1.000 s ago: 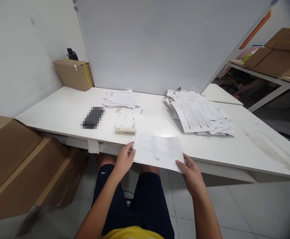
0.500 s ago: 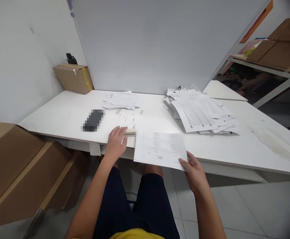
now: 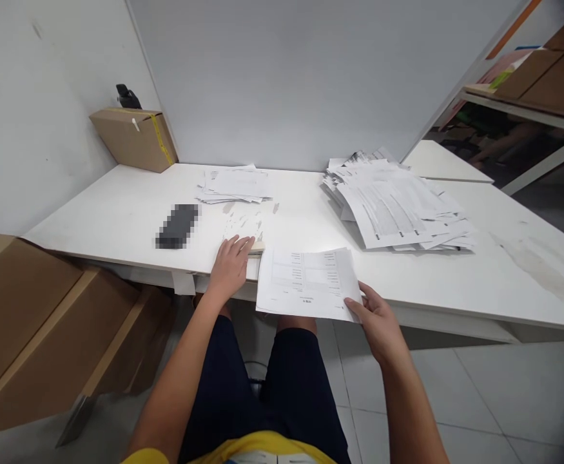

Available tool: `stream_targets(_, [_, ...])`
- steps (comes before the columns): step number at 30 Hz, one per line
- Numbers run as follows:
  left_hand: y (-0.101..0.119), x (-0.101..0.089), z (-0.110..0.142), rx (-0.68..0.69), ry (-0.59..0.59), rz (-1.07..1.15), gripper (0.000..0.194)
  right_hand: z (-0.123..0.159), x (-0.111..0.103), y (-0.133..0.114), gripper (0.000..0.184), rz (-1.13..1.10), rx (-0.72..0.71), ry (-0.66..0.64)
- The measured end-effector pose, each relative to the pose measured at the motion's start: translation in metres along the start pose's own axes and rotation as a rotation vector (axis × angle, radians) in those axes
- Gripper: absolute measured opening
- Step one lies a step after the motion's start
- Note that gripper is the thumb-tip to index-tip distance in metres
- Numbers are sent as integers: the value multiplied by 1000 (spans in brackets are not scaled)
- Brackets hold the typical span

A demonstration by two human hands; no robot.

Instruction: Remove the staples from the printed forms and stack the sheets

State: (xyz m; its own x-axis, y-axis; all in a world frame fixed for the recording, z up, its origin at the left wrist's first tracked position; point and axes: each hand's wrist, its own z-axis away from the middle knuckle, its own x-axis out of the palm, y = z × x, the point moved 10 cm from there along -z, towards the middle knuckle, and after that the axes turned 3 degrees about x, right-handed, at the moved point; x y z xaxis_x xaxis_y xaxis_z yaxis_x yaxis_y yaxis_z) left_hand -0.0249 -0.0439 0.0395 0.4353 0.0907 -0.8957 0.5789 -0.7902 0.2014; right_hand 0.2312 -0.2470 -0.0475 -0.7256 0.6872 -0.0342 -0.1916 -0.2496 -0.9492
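My right hand pinches the lower right corner of a few printed sheets of paper, thumb on top and fingers beneath. The sheets reach over the table's front edge, fairly flat. My left hand lies over a small beige stapler at the edge, fingers across its top. Only the stapler's right end shows; the rest is under my hand. The sheets' upper left corner meets that end. Whether the corner sits inside the jaw, I cannot tell.
A low stack of papers lies at the back of the white table; a larger, untidy pile of papers is to the right. A blurred dark object lies at left. Cardboard boxes stand below left, another box behind.
My left hand has shifted slightly right and up, covering more of the stapler. The sheets have moved a little left with my right hand. The view has tilted slightly.
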Motion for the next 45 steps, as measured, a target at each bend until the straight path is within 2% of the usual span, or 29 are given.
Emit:
stream_targets(9, [0,2,1,2,12,-21,54,5,-8,-12,75,150,-21,33])
stream_targets(18, [0,3,0,2,-14,-4,59,2,9,-25,71,140,-65,-55])
stream_targets(27, [-2,10,0,-6,-92,-8,72,-12,6,-13,68,91,-87,-62])
stream_targets(33, [-2,9,1,1,-84,-28,70,-9,9,-21,66,92,-111,-74])
stream_targets(36, [-1,6,0,1,-43,-13,68,-11,-8,-30,63,72,-165,-9])
stream_targets(40, [-1,2,-2,0,2,-17,63,-27,-59,-53,59,-81,-283,292])
stream_targets(42, [-1,1,-3,0,17,-23,62,-48,-74,-72,54,-172,-349,378])
stream_targets(45, [-1,0,-3,-4,25,-16,63,-93,-74,-108,49,-278,-424,398])
